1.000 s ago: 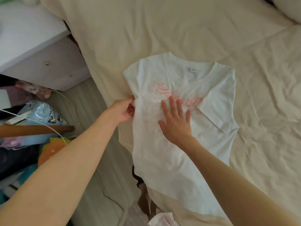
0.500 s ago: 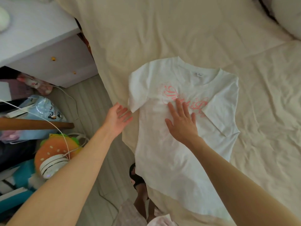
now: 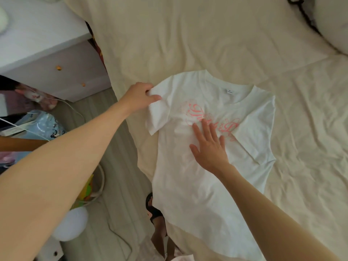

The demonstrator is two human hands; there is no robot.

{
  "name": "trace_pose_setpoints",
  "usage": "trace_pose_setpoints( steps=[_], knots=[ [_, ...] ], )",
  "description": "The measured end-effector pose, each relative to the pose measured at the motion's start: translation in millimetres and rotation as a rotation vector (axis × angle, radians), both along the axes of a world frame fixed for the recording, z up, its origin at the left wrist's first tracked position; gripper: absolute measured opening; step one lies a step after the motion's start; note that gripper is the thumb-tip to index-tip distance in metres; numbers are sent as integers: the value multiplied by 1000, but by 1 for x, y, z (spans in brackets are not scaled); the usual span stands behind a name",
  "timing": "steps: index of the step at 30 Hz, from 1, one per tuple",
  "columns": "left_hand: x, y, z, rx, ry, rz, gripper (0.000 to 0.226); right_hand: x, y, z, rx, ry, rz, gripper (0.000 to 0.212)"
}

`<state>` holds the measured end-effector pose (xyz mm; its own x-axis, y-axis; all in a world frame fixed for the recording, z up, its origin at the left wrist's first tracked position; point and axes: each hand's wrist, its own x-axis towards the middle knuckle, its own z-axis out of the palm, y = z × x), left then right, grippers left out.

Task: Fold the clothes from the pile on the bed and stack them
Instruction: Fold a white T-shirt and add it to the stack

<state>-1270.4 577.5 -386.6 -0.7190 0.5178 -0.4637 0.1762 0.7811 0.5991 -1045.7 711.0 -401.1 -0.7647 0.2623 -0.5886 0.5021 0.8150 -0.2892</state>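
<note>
Cream sheets cover the bed (image 3: 207, 44), all soft and a bit wrinkly; a white shirt (image 3: 197, 185) with pink writing lies flat on it, front up, close to the bed's left edge; its bottom end hangs a little over the side near the floor (image 3: 116, 166).

One sleeve is already turned in on the right side; the other sleeve (image 3: 157, 117) still sticks out on the left; so I think the folding is at the sleeve step, about the start of this shirt.

Left hand (image 3: 140, 97) holds the top of that sleeve; its fingers (image 3: 156, 97) and thumb are curled and pinch the cloth; right hand (image 3: 209, 147) lies flat on the chest of the shirt, fingers straight and spread, pressing it down and holding nothing.

Next, I think, the left hand should bring the sleeve over onto the shirt while the right hand keeps the shirt from sliding; then the long side can be folded in too; a slow pull seems best, so the cloth stays smooth.

I cannot see any pile or stack from where I stand.
</note>
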Motion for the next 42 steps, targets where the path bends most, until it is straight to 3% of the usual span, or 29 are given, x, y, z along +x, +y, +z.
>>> trace_pose_setpoints(
  steps=[5, 6, 10, 13, 14, 19, 21, 24, 26, 28, 32, 35, 39, 42],
  knots=[
    [-21, -9, 12, -144, 414, -57, 41, -3, 2, 3, 1, -9, 9, 66],
    [-24, -9, 11, -142, 405, -40, 37, -3, 0, 3, 18, -8, 6, 67],
    [-21, -23, 1, -93, -76, 68, 41, -2, -12, 1, 189, 96, 105, 70],
    [-16, -38, -7, -315, 39, -79, 47, -10, -16, -4, 237, 144, 223, 69],
    [-12, -39, -5, -292, 76, -63, 42, -13, -16, -6, 235, 119, 238, 69],
    [4, -36, 20, 135, -69, 256, 6, -23, -16, -6, 119, 42, 224, 63],
    [19, -26, 34, 158, 59, 211, 10, -23, -13, 5, -78, 184, 27, 51],
    [52, -3, 46, 225, 117, 65, 10, -14, -4, 21, -432, 414, -628, 31],
    [75, 7, 41, 252, 20, -31, 9, -7, 1, 31, -645, 357, -973, 25],
    [91, 11, 30, 220, 42, -47, 7, 0, 8, 34, -736, 269, -1080, 22],
    [98, -1, -1, 108, 126, 228, 16, -8, 17, 30, -540, 327, -918, 25],
    [97, -8, -17, 84, -69, 441, 25, -34, 24, 26, -289, 435, -705, 38],
    [107, -5, -28, 145, -283, 509, 22, -86, 36, 23, -85, 429, -368, 44],
    [114, -5, -33, 170, -299, 514, 13, -126, 36, 21, -40, 371, -273, 48]
  ],
)
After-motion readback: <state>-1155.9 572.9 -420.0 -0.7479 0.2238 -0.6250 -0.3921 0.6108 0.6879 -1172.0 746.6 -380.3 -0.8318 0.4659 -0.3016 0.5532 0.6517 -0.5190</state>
